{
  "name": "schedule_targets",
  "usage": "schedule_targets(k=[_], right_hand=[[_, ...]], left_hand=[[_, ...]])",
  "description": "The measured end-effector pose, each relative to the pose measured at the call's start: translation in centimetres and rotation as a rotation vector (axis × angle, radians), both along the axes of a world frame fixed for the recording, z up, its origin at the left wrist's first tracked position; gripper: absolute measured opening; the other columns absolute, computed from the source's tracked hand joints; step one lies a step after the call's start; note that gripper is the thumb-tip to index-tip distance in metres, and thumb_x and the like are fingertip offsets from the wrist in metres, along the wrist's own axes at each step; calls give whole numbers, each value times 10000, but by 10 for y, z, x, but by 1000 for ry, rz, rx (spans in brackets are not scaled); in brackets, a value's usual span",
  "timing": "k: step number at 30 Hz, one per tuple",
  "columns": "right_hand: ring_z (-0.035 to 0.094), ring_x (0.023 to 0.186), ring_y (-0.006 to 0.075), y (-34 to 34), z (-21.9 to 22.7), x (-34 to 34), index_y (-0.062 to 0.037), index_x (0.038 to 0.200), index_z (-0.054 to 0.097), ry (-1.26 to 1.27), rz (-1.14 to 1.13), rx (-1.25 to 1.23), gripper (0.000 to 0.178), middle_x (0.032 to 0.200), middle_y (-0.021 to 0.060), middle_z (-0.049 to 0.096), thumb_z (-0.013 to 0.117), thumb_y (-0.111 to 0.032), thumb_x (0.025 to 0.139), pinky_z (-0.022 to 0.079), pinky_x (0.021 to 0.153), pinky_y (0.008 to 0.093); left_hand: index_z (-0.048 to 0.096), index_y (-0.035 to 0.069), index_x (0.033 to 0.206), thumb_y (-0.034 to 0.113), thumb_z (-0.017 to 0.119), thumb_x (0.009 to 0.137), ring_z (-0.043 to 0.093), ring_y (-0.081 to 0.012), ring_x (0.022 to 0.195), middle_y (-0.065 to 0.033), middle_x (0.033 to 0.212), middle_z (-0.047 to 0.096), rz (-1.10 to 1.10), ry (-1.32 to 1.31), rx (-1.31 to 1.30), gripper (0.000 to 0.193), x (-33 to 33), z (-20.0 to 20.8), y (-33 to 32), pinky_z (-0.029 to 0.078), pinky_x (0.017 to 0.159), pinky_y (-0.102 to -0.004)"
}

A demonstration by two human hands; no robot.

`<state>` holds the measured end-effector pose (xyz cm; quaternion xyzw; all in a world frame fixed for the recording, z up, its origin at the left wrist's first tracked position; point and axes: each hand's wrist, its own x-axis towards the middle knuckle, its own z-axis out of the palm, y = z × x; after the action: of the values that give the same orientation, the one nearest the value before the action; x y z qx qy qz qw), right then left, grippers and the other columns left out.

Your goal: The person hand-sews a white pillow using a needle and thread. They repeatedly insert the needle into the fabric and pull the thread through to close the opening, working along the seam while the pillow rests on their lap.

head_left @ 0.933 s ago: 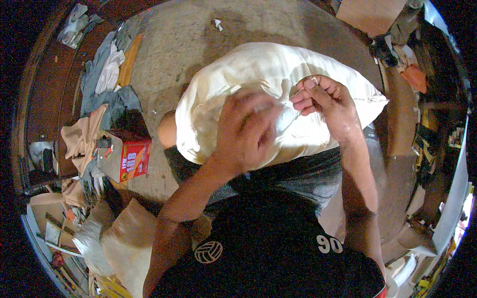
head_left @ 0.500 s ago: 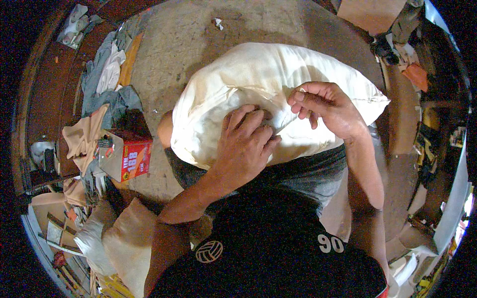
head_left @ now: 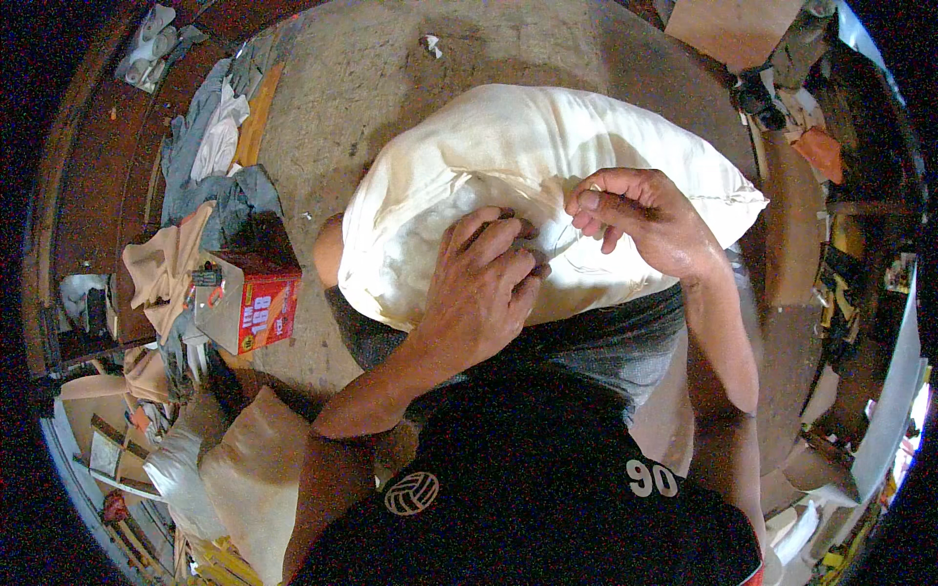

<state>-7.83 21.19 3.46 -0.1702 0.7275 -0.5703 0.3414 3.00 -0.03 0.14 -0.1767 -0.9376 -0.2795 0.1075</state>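
Left hand [head_left: 484,283] lies flat, fingers pressed together, pinning the cream pillow [head_left: 528,186] on the lap so its open seam stays shut, while right hand [head_left: 640,220] pinches thin thread [head_left: 576,256] taut above it.

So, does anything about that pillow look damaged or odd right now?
Yes: the cream pillow on the lap has an open seam, with white stuffing showing beside the left hand. The right hand pinches something thin there.

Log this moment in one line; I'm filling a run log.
left hand: pressed flat on pillow | right hand: fingers pinched above pillow seam | pillow: on lap
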Motion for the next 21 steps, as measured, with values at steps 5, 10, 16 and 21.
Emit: schedule_targets(k=[5, 10, 16, 21], right_hand=[[599, 782, 90, 0, 1, 1, -48, 1002, 690, 16, 11, 0, 296, 853, -5, 656, 588, -325, 1002, 513, 655, 248], [599, 788, 91, -1, -2, 2, -50, 1007, 688, 47, -4, 0, 280, 858, -5, 655, 574, -305, 1009, 520, 664, 252], [617, 789, 97, -2, -1, 3, -45, 981, 690, 31, -24, 3, 264, 856, 8, 673, 573, -281, 1007, 515, 653, 260], [606, 802, 97, 0, -1, 1, -39, 1045, 692, 6, 9, 3, 272, 878, 11, 672, 565, -279, 1015, 527, 676, 259]], left_hand=[[681, 41, 862, 140, 696, 782, 498, -335, 1176, -117, 1104, 605, 11, 42, 21, 128, 2, -1, 1, 389, 1026, -471], [711, 43, 909, 216, 725, 822, 509, -406, 1197, -184, 1166, 609, 6, -17, 3, 194, 2, 2, 0, 396, 1058, -503], [686, 55, 898, 134, 704, 786, 510, -338, 1157, -111, 1078, 607, 0, 39, 40, 138, 1, 2, 0, 396, 1021, -463], [682, 51, 911, 129, 698, 787, 510, -343, 1152, -114, 1077, 603, 9, 45, 49, 147, 0, -1, 1, 397, 1021, -469]])
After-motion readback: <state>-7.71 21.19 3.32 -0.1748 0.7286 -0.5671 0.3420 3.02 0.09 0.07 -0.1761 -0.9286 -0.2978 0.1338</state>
